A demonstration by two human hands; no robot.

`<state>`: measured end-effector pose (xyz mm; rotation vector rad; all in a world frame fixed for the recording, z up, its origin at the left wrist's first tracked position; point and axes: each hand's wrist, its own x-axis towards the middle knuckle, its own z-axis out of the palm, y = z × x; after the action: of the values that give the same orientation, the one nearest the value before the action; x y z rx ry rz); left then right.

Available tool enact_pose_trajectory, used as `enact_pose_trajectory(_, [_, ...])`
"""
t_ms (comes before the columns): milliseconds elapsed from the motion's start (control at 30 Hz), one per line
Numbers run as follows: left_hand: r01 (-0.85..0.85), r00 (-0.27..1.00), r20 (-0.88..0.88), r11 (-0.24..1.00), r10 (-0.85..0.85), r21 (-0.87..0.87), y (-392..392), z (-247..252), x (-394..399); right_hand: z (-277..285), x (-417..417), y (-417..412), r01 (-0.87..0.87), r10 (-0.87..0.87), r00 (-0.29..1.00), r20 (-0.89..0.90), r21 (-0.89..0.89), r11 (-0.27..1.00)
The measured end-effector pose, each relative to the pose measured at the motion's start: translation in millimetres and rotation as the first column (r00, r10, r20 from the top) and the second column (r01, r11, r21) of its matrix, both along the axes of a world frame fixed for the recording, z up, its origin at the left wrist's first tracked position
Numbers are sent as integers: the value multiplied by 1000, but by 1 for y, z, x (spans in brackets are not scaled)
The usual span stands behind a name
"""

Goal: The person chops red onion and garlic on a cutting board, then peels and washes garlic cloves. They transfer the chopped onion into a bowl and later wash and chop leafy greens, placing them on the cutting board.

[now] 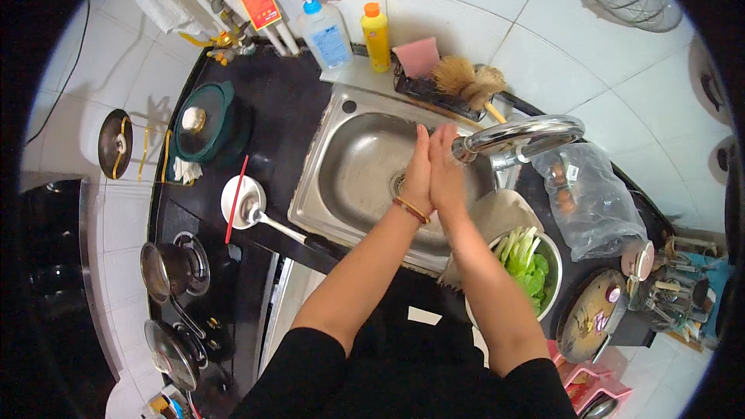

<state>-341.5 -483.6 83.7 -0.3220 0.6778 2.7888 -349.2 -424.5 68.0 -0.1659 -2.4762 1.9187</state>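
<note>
My left hand point(416, 166) and my right hand point(447, 169) are pressed palm to palm over the stainless steel sink point(358, 169). Both are held out flat with fingers extended, and nothing shows between them. The palms are hidden where they meet. A curved chrome faucet point(524, 131) reaches in from the right, its spout close beside my right fingers. Some water seems to splash there. Two thin bracelets point(412, 210) circle my left wrist. Below the hands, the drain point(398, 183) is partly covered by my left hand.
Behind the sink stand a pump bottle point(326, 35), a yellow bottle point(376, 38) and a rack point(416, 84) with brushes. Right are a bowl of leafy greens point(527, 267), bagged eggs point(561, 186) and a cutting board point(591, 314) with a knife. Left are a ladle point(250, 203) and green pot point(204, 122).
</note>
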Motion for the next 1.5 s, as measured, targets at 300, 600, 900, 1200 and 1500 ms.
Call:
enact_pose_trajectory(300, [-19, 999, 40, 1000, 19, 13, 16, -2, 27, -30, -9, 15, -104, 89, 987, 130, 105, 989])
enact_pose_trajectory(600, [-109, 991, 85, 994, 107, 14, 2, -41, 13, -13, 13, 0, -148, 175, 983, -54, 332, 932])
enact_pose_trajectory(900, [-125, 971, 224, 975, 83, 183, 2, -47, 1, 8, 29, -9, 64, -57, 997, -48, 146, 987])
enact_pose_trajectory(1200, [-177, 948, 286, 979, 142, 102, 8, -76, -21, -16, 23, 41, 406, -254, 914, 317, -697, 590])
enact_pose_trajectory(1500, [-28, 936, 349, 984, -35, 175, 40, -79, 12, -56, 41, 78, 599, -319, 782, 536, -504, 622])
